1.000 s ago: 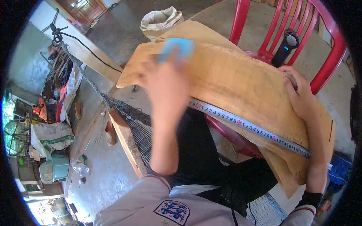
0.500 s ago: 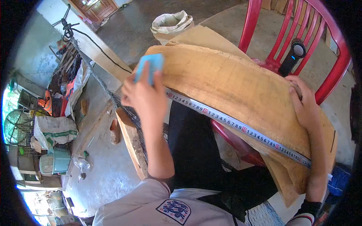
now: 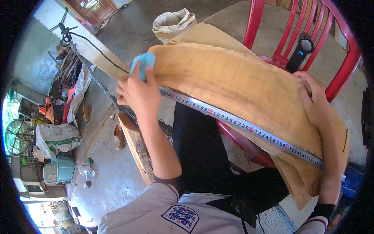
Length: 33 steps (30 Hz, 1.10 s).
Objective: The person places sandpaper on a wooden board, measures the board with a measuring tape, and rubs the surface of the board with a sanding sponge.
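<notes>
My left hand (image 3: 137, 91) is closed around a light-blue block (image 3: 142, 64), perhaps a sponge. The block is at the left end of a long curved wooden board (image 3: 230, 74), which lies across my lap area. Fingers of my right hand (image 3: 313, 99) curl over the board's far edge near its right end, and the forearm crosses the board. Along the near edge stretches a metal tape measure (image 3: 230, 119), its numbers facing up. Its right end is hidden by my right forearm, and its left end passes near my left wrist.
Brown cardboard (image 3: 210, 33) lies under the board. A red plastic chair (image 3: 255, 25) stands behind it with a black handheld device (image 3: 300, 54) on it. A white sack (image 3: 173, 23) is on the floor beyond. To the left are a net hammock (image 3: 93, 78) and a clog (image 3: 118, 137).
My left hand has slid the light-blue block a little to the left, to the board's end. My right hand keeps its place on the far edge.
</notes>
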Available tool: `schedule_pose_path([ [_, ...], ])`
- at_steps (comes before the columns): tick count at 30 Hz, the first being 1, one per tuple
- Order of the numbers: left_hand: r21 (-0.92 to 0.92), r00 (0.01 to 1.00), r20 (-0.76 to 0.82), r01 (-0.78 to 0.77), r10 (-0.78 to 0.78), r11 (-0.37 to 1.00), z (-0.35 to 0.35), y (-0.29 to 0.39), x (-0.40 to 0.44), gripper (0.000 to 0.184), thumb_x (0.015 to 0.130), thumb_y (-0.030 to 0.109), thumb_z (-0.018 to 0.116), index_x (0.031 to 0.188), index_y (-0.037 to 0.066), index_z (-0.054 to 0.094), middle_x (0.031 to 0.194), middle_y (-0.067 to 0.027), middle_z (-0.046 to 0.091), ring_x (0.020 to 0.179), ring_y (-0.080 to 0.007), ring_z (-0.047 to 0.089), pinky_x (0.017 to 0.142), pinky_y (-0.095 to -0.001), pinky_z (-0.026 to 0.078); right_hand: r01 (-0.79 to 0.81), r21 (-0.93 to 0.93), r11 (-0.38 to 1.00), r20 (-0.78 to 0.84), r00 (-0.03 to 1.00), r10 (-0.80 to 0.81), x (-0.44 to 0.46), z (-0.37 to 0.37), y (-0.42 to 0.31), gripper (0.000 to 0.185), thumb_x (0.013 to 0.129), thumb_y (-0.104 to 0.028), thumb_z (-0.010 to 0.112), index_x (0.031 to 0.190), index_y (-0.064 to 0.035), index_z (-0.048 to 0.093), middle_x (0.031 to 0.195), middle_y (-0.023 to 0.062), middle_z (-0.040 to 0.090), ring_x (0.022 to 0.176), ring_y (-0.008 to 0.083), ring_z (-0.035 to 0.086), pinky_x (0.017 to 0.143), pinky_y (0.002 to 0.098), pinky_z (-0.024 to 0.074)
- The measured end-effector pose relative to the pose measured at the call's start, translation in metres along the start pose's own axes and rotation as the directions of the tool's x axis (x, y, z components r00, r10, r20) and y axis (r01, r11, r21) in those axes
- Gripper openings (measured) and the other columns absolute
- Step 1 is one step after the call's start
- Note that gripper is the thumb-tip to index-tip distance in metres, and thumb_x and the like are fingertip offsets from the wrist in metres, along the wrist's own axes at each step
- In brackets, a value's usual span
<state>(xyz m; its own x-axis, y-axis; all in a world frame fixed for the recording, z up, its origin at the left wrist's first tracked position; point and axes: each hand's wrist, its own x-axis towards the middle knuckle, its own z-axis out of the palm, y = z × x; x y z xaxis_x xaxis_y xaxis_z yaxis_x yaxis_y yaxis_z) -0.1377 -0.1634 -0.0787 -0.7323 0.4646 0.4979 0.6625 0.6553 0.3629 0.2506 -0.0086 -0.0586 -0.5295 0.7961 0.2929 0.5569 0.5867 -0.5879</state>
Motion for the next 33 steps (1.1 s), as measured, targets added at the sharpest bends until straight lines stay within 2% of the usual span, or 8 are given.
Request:
schedule_pose_path([
  [8, -0.576, 0.691, 0.074, -0.559, 0.719, 0.596, -0.030, 0.121, -0.130, 0.055, 0.092, 0.036, 0.070, 0.143, 0.018, 0.063, 0.128, -0.0235, 0.056, 0.127, -0.0407, 0.048, 0.107, -0.0704, 0.030, 0.094, -0.068, 0.993, -0.060, 0.993, -0.098, 0.001, 0.004, 0.006, 0.024, 0.101, -0.011, 0.056, 0.124, -0.0065, 0.062, 0.108, 0.0232, 0.072, 0.102, 0.0400, 0.071, 0.090, 0.0429, 0.0519],
  [16, -0.034, 0.994, 0.035, -0.105, 0.106, 0.994, -0.001, 0.033, 0.004, 0.046, 0.102, 0.043, 0.062, 0.141, 0.020, 0.067, 0.120, -0.0286, 0.067, 0.124, -0.0450, 0.057, 0.109, -0.0666, 0.033, 0.061, -0.023, 0.998, -0.020, 0.998, -0.062, 0.001, 0.000, 0.004, 0.026, 0.099, -0.010, 0.057, 0.124, -0.0055, 0.062, 0.106, 0.0241, 0.072, 0.101, 0.0391, 0.072, 0.090, 0.0427, 0.0525],
  [19, -0.149, 0.966, 0.046, -0.245, 0.255, 0.958, 0.005, 0.071, -0.035, 0.045, 0.102, 0.042, 0.061, 0.141, 0.021, 0.067, 0.120, -0.0300, 0.066, 0.123, -0.0460, 0.057, 0.107, -0.0657, 0.035, 0.037, -0.042, 0.998, -0.013, 0.999, -0.037, 0.001, -0.001, 0.001, 0.026, 0.098, -0.009, 0.057, 0.123, -0.0041, 0.062, 0.107, 0.0245, 0.071, 0.101, 0.0386, 0.072, 0.090, 0.0419, 0.0525],
  [23, -0.483, 0.701, 0.109, -0.582, 0.704, 0.654, -0.023, 0.140, -0.128, 0.052, 0.094, 0.034, 0.070, 0.142, 0.017, 0.064, 0.124, -0.0215, 0.057, 0.119, -0.0395, 0.051, 0.103, -0.0576, 0.035, 0.072, -0.096, 0.993, -0.045, 0.996, -0.077, 0.003, 0.000, 0.006, 0.025, 0.098, -0.007, 0.054, 0.122, -0.0028, 0.063, 0.106, 0.0235, 0.071, 0.101, 0.0359, 0.072, 0.089, 0.0408, 0.0529],
  [27, -0.791, 0.451, 0.092, -0.508, 0.888, 0.340, -0.033, 0.124, -0.121, 0.056, 0.091, 0.035, 0.074, 0.145, 0.023, 0.063, 0.124, -0.0176, 0.056, 0.120, -0.0377, 0.051, 0.105, -0.0585, 0.032, 0.176, -0.085, 0.981, -0.116, 0.976, -0.186, 0.004, 0.002, 0.019, 0.025, 0.098, -0.005, 0.051, 0.118, -0.0027, 0.066, 0.102, 0.0218, 0.072, 0.101, 0.0316, 0.073, 0.090, 0.0394, 0.0532],
  [30, -0.429, 0.659, 0.239, -0.587, 0.713, 0.686, -0.043, 0.099, -0.080, 0.050, 0.095, 0.036, 0.070, 0.142, 0.022, 0.066, 0.130, -0.0227, 0.063, 0.128, -0.0378, 0.054, 0.112, -0.0547, 0.029, 0.001, 0.008, 1.000, -0.095, 0.995, 0.000, 0.005, -0.005, 0.017, 0.025, 0.099, -0.004, 0.049, 0.115, -0.0018, 0.068, 0.100, 0.0205, 0.073, 0.102, 0.0293, 0.073, 0.092, 0.0381, 0.0529],
  [32, -0.323, 0.820, 0.134, -0.494, 0.556, 0.807, -0.013, 0.069, -0.044, 0.045, 0.099, 0.035, 0.068, 0.141, 0.018, 0.067, 0.115, -0.0243, 0.069, 0.110, -0.0376, 0.065, 0.099, -0.0496, 0.047, 0.039, 0.105, 0.994, -0.158, 0.987, -0.022, 0.007, -0.004, 0.027, 0.023, 0.100, -0.008, 0.051, 0.113, -0.0013, 0.069, 0.101, 0.0173, 0.074, 0.099, 0.0264, 0.072, 0.090, 0.0365, 0.0529],
  [33, -0.297, 0.866, 0.257, -0.351, 0.429, 0.888, -0.018, 0.068, -0.032, 0.045, 0.098, 0.035, 0.067, 0.140, 0.018, 0.067, 0.127, -0.0256, 0.065, 0.124, -0.0410, 0.056, 0.109, -0.0596, 0.034, 0.029, 0.154, 0.988, -0.167, 0.986, -0.002, 0.007, -0.005, 0.028, 0.023, 0.101, -0.010, 0.052, 0.113, -0.0011, 0.069, 0.100, 0.0163, 0.075, 0.098, 0.0252, 0.072, 0.090, 0.0360, 0.0531],
])
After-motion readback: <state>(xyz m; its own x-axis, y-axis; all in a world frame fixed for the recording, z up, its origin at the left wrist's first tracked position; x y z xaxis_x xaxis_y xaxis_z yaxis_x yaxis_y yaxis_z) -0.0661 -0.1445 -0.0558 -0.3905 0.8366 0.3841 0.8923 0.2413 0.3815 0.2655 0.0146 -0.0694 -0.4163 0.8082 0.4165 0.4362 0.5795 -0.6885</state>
